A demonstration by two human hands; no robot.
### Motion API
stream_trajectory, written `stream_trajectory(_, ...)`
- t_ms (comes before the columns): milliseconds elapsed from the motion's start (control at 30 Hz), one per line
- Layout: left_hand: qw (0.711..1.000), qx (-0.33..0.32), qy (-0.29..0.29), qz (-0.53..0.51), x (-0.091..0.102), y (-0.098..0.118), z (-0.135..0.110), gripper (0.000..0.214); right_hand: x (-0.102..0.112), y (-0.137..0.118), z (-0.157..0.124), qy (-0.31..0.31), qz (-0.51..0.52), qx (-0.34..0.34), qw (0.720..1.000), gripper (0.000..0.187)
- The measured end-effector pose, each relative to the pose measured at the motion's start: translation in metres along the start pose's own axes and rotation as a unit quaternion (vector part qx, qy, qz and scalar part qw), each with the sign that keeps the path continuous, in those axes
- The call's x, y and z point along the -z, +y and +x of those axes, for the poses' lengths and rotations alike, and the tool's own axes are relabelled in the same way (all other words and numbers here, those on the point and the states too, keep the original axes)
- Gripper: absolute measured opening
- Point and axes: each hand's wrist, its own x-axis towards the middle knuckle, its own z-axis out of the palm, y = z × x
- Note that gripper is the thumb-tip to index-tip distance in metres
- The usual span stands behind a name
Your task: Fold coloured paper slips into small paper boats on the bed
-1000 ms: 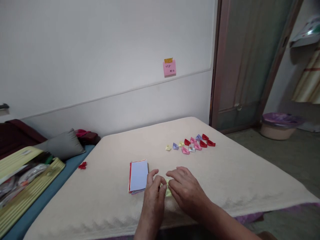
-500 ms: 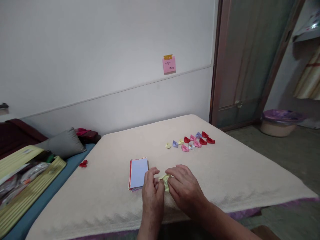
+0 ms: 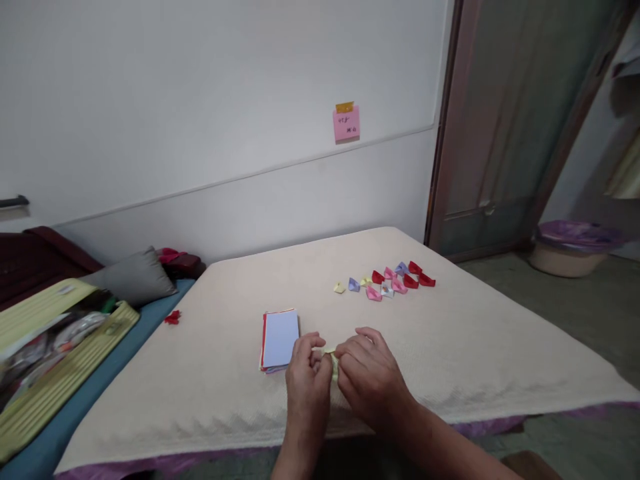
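Both left hand (image 3: 307,381) and right hand (image 3: 374,375) are pinching yellow paper (image 3: 335,369) at 6 o'clock; less is showing than half a second ago, suggesting folding is progressing. Stack (image 3: 281,339) is sitting at paper's 10, folded pieces (image 3: 387,290) at 1.

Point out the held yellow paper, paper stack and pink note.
Held yellow paper (image 3: 335,369), head view: its visible strip.
Paper stack (image 3: 281,339), head view: its top face.
Pink note (image 3: 347,125), head view: its middle.

Twelve grouped folded papers (image 3: 387,289), one held yellow paper (image 3: 335,368), two hands (image 3: 371,375), one paper stack (image 3: 281,339), one pink note (image 3: 347,125).
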Motion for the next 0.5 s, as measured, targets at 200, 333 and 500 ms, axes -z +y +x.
stream_trajectory(200, 0.973, 0.141, -0.031, -0.182, -0.0041, 0.0025, -0.0005, 0.030, 0.0025, 0.0012, 0.0037, 0.019, 0.028, -0.043, 0.998, 0.017)
stream_trajectory(333, 0.969, 0.134, -0.015, -0.205, -0.0054, 0.0037, -0.0025, 0.031, 0.0033, 0.0003, 0.0054, 0.025, 0.062, -0.058, 0.996, 0.016)
stream_trajectory(500, 0.969, 0.134, -0.009, -0.208, -0.0055, 0.0050, -0.0026, 0.032, 0.0020, 0.0005, 0.0034, 0.032, 0.087, -0.080, 0.992, 0.014)
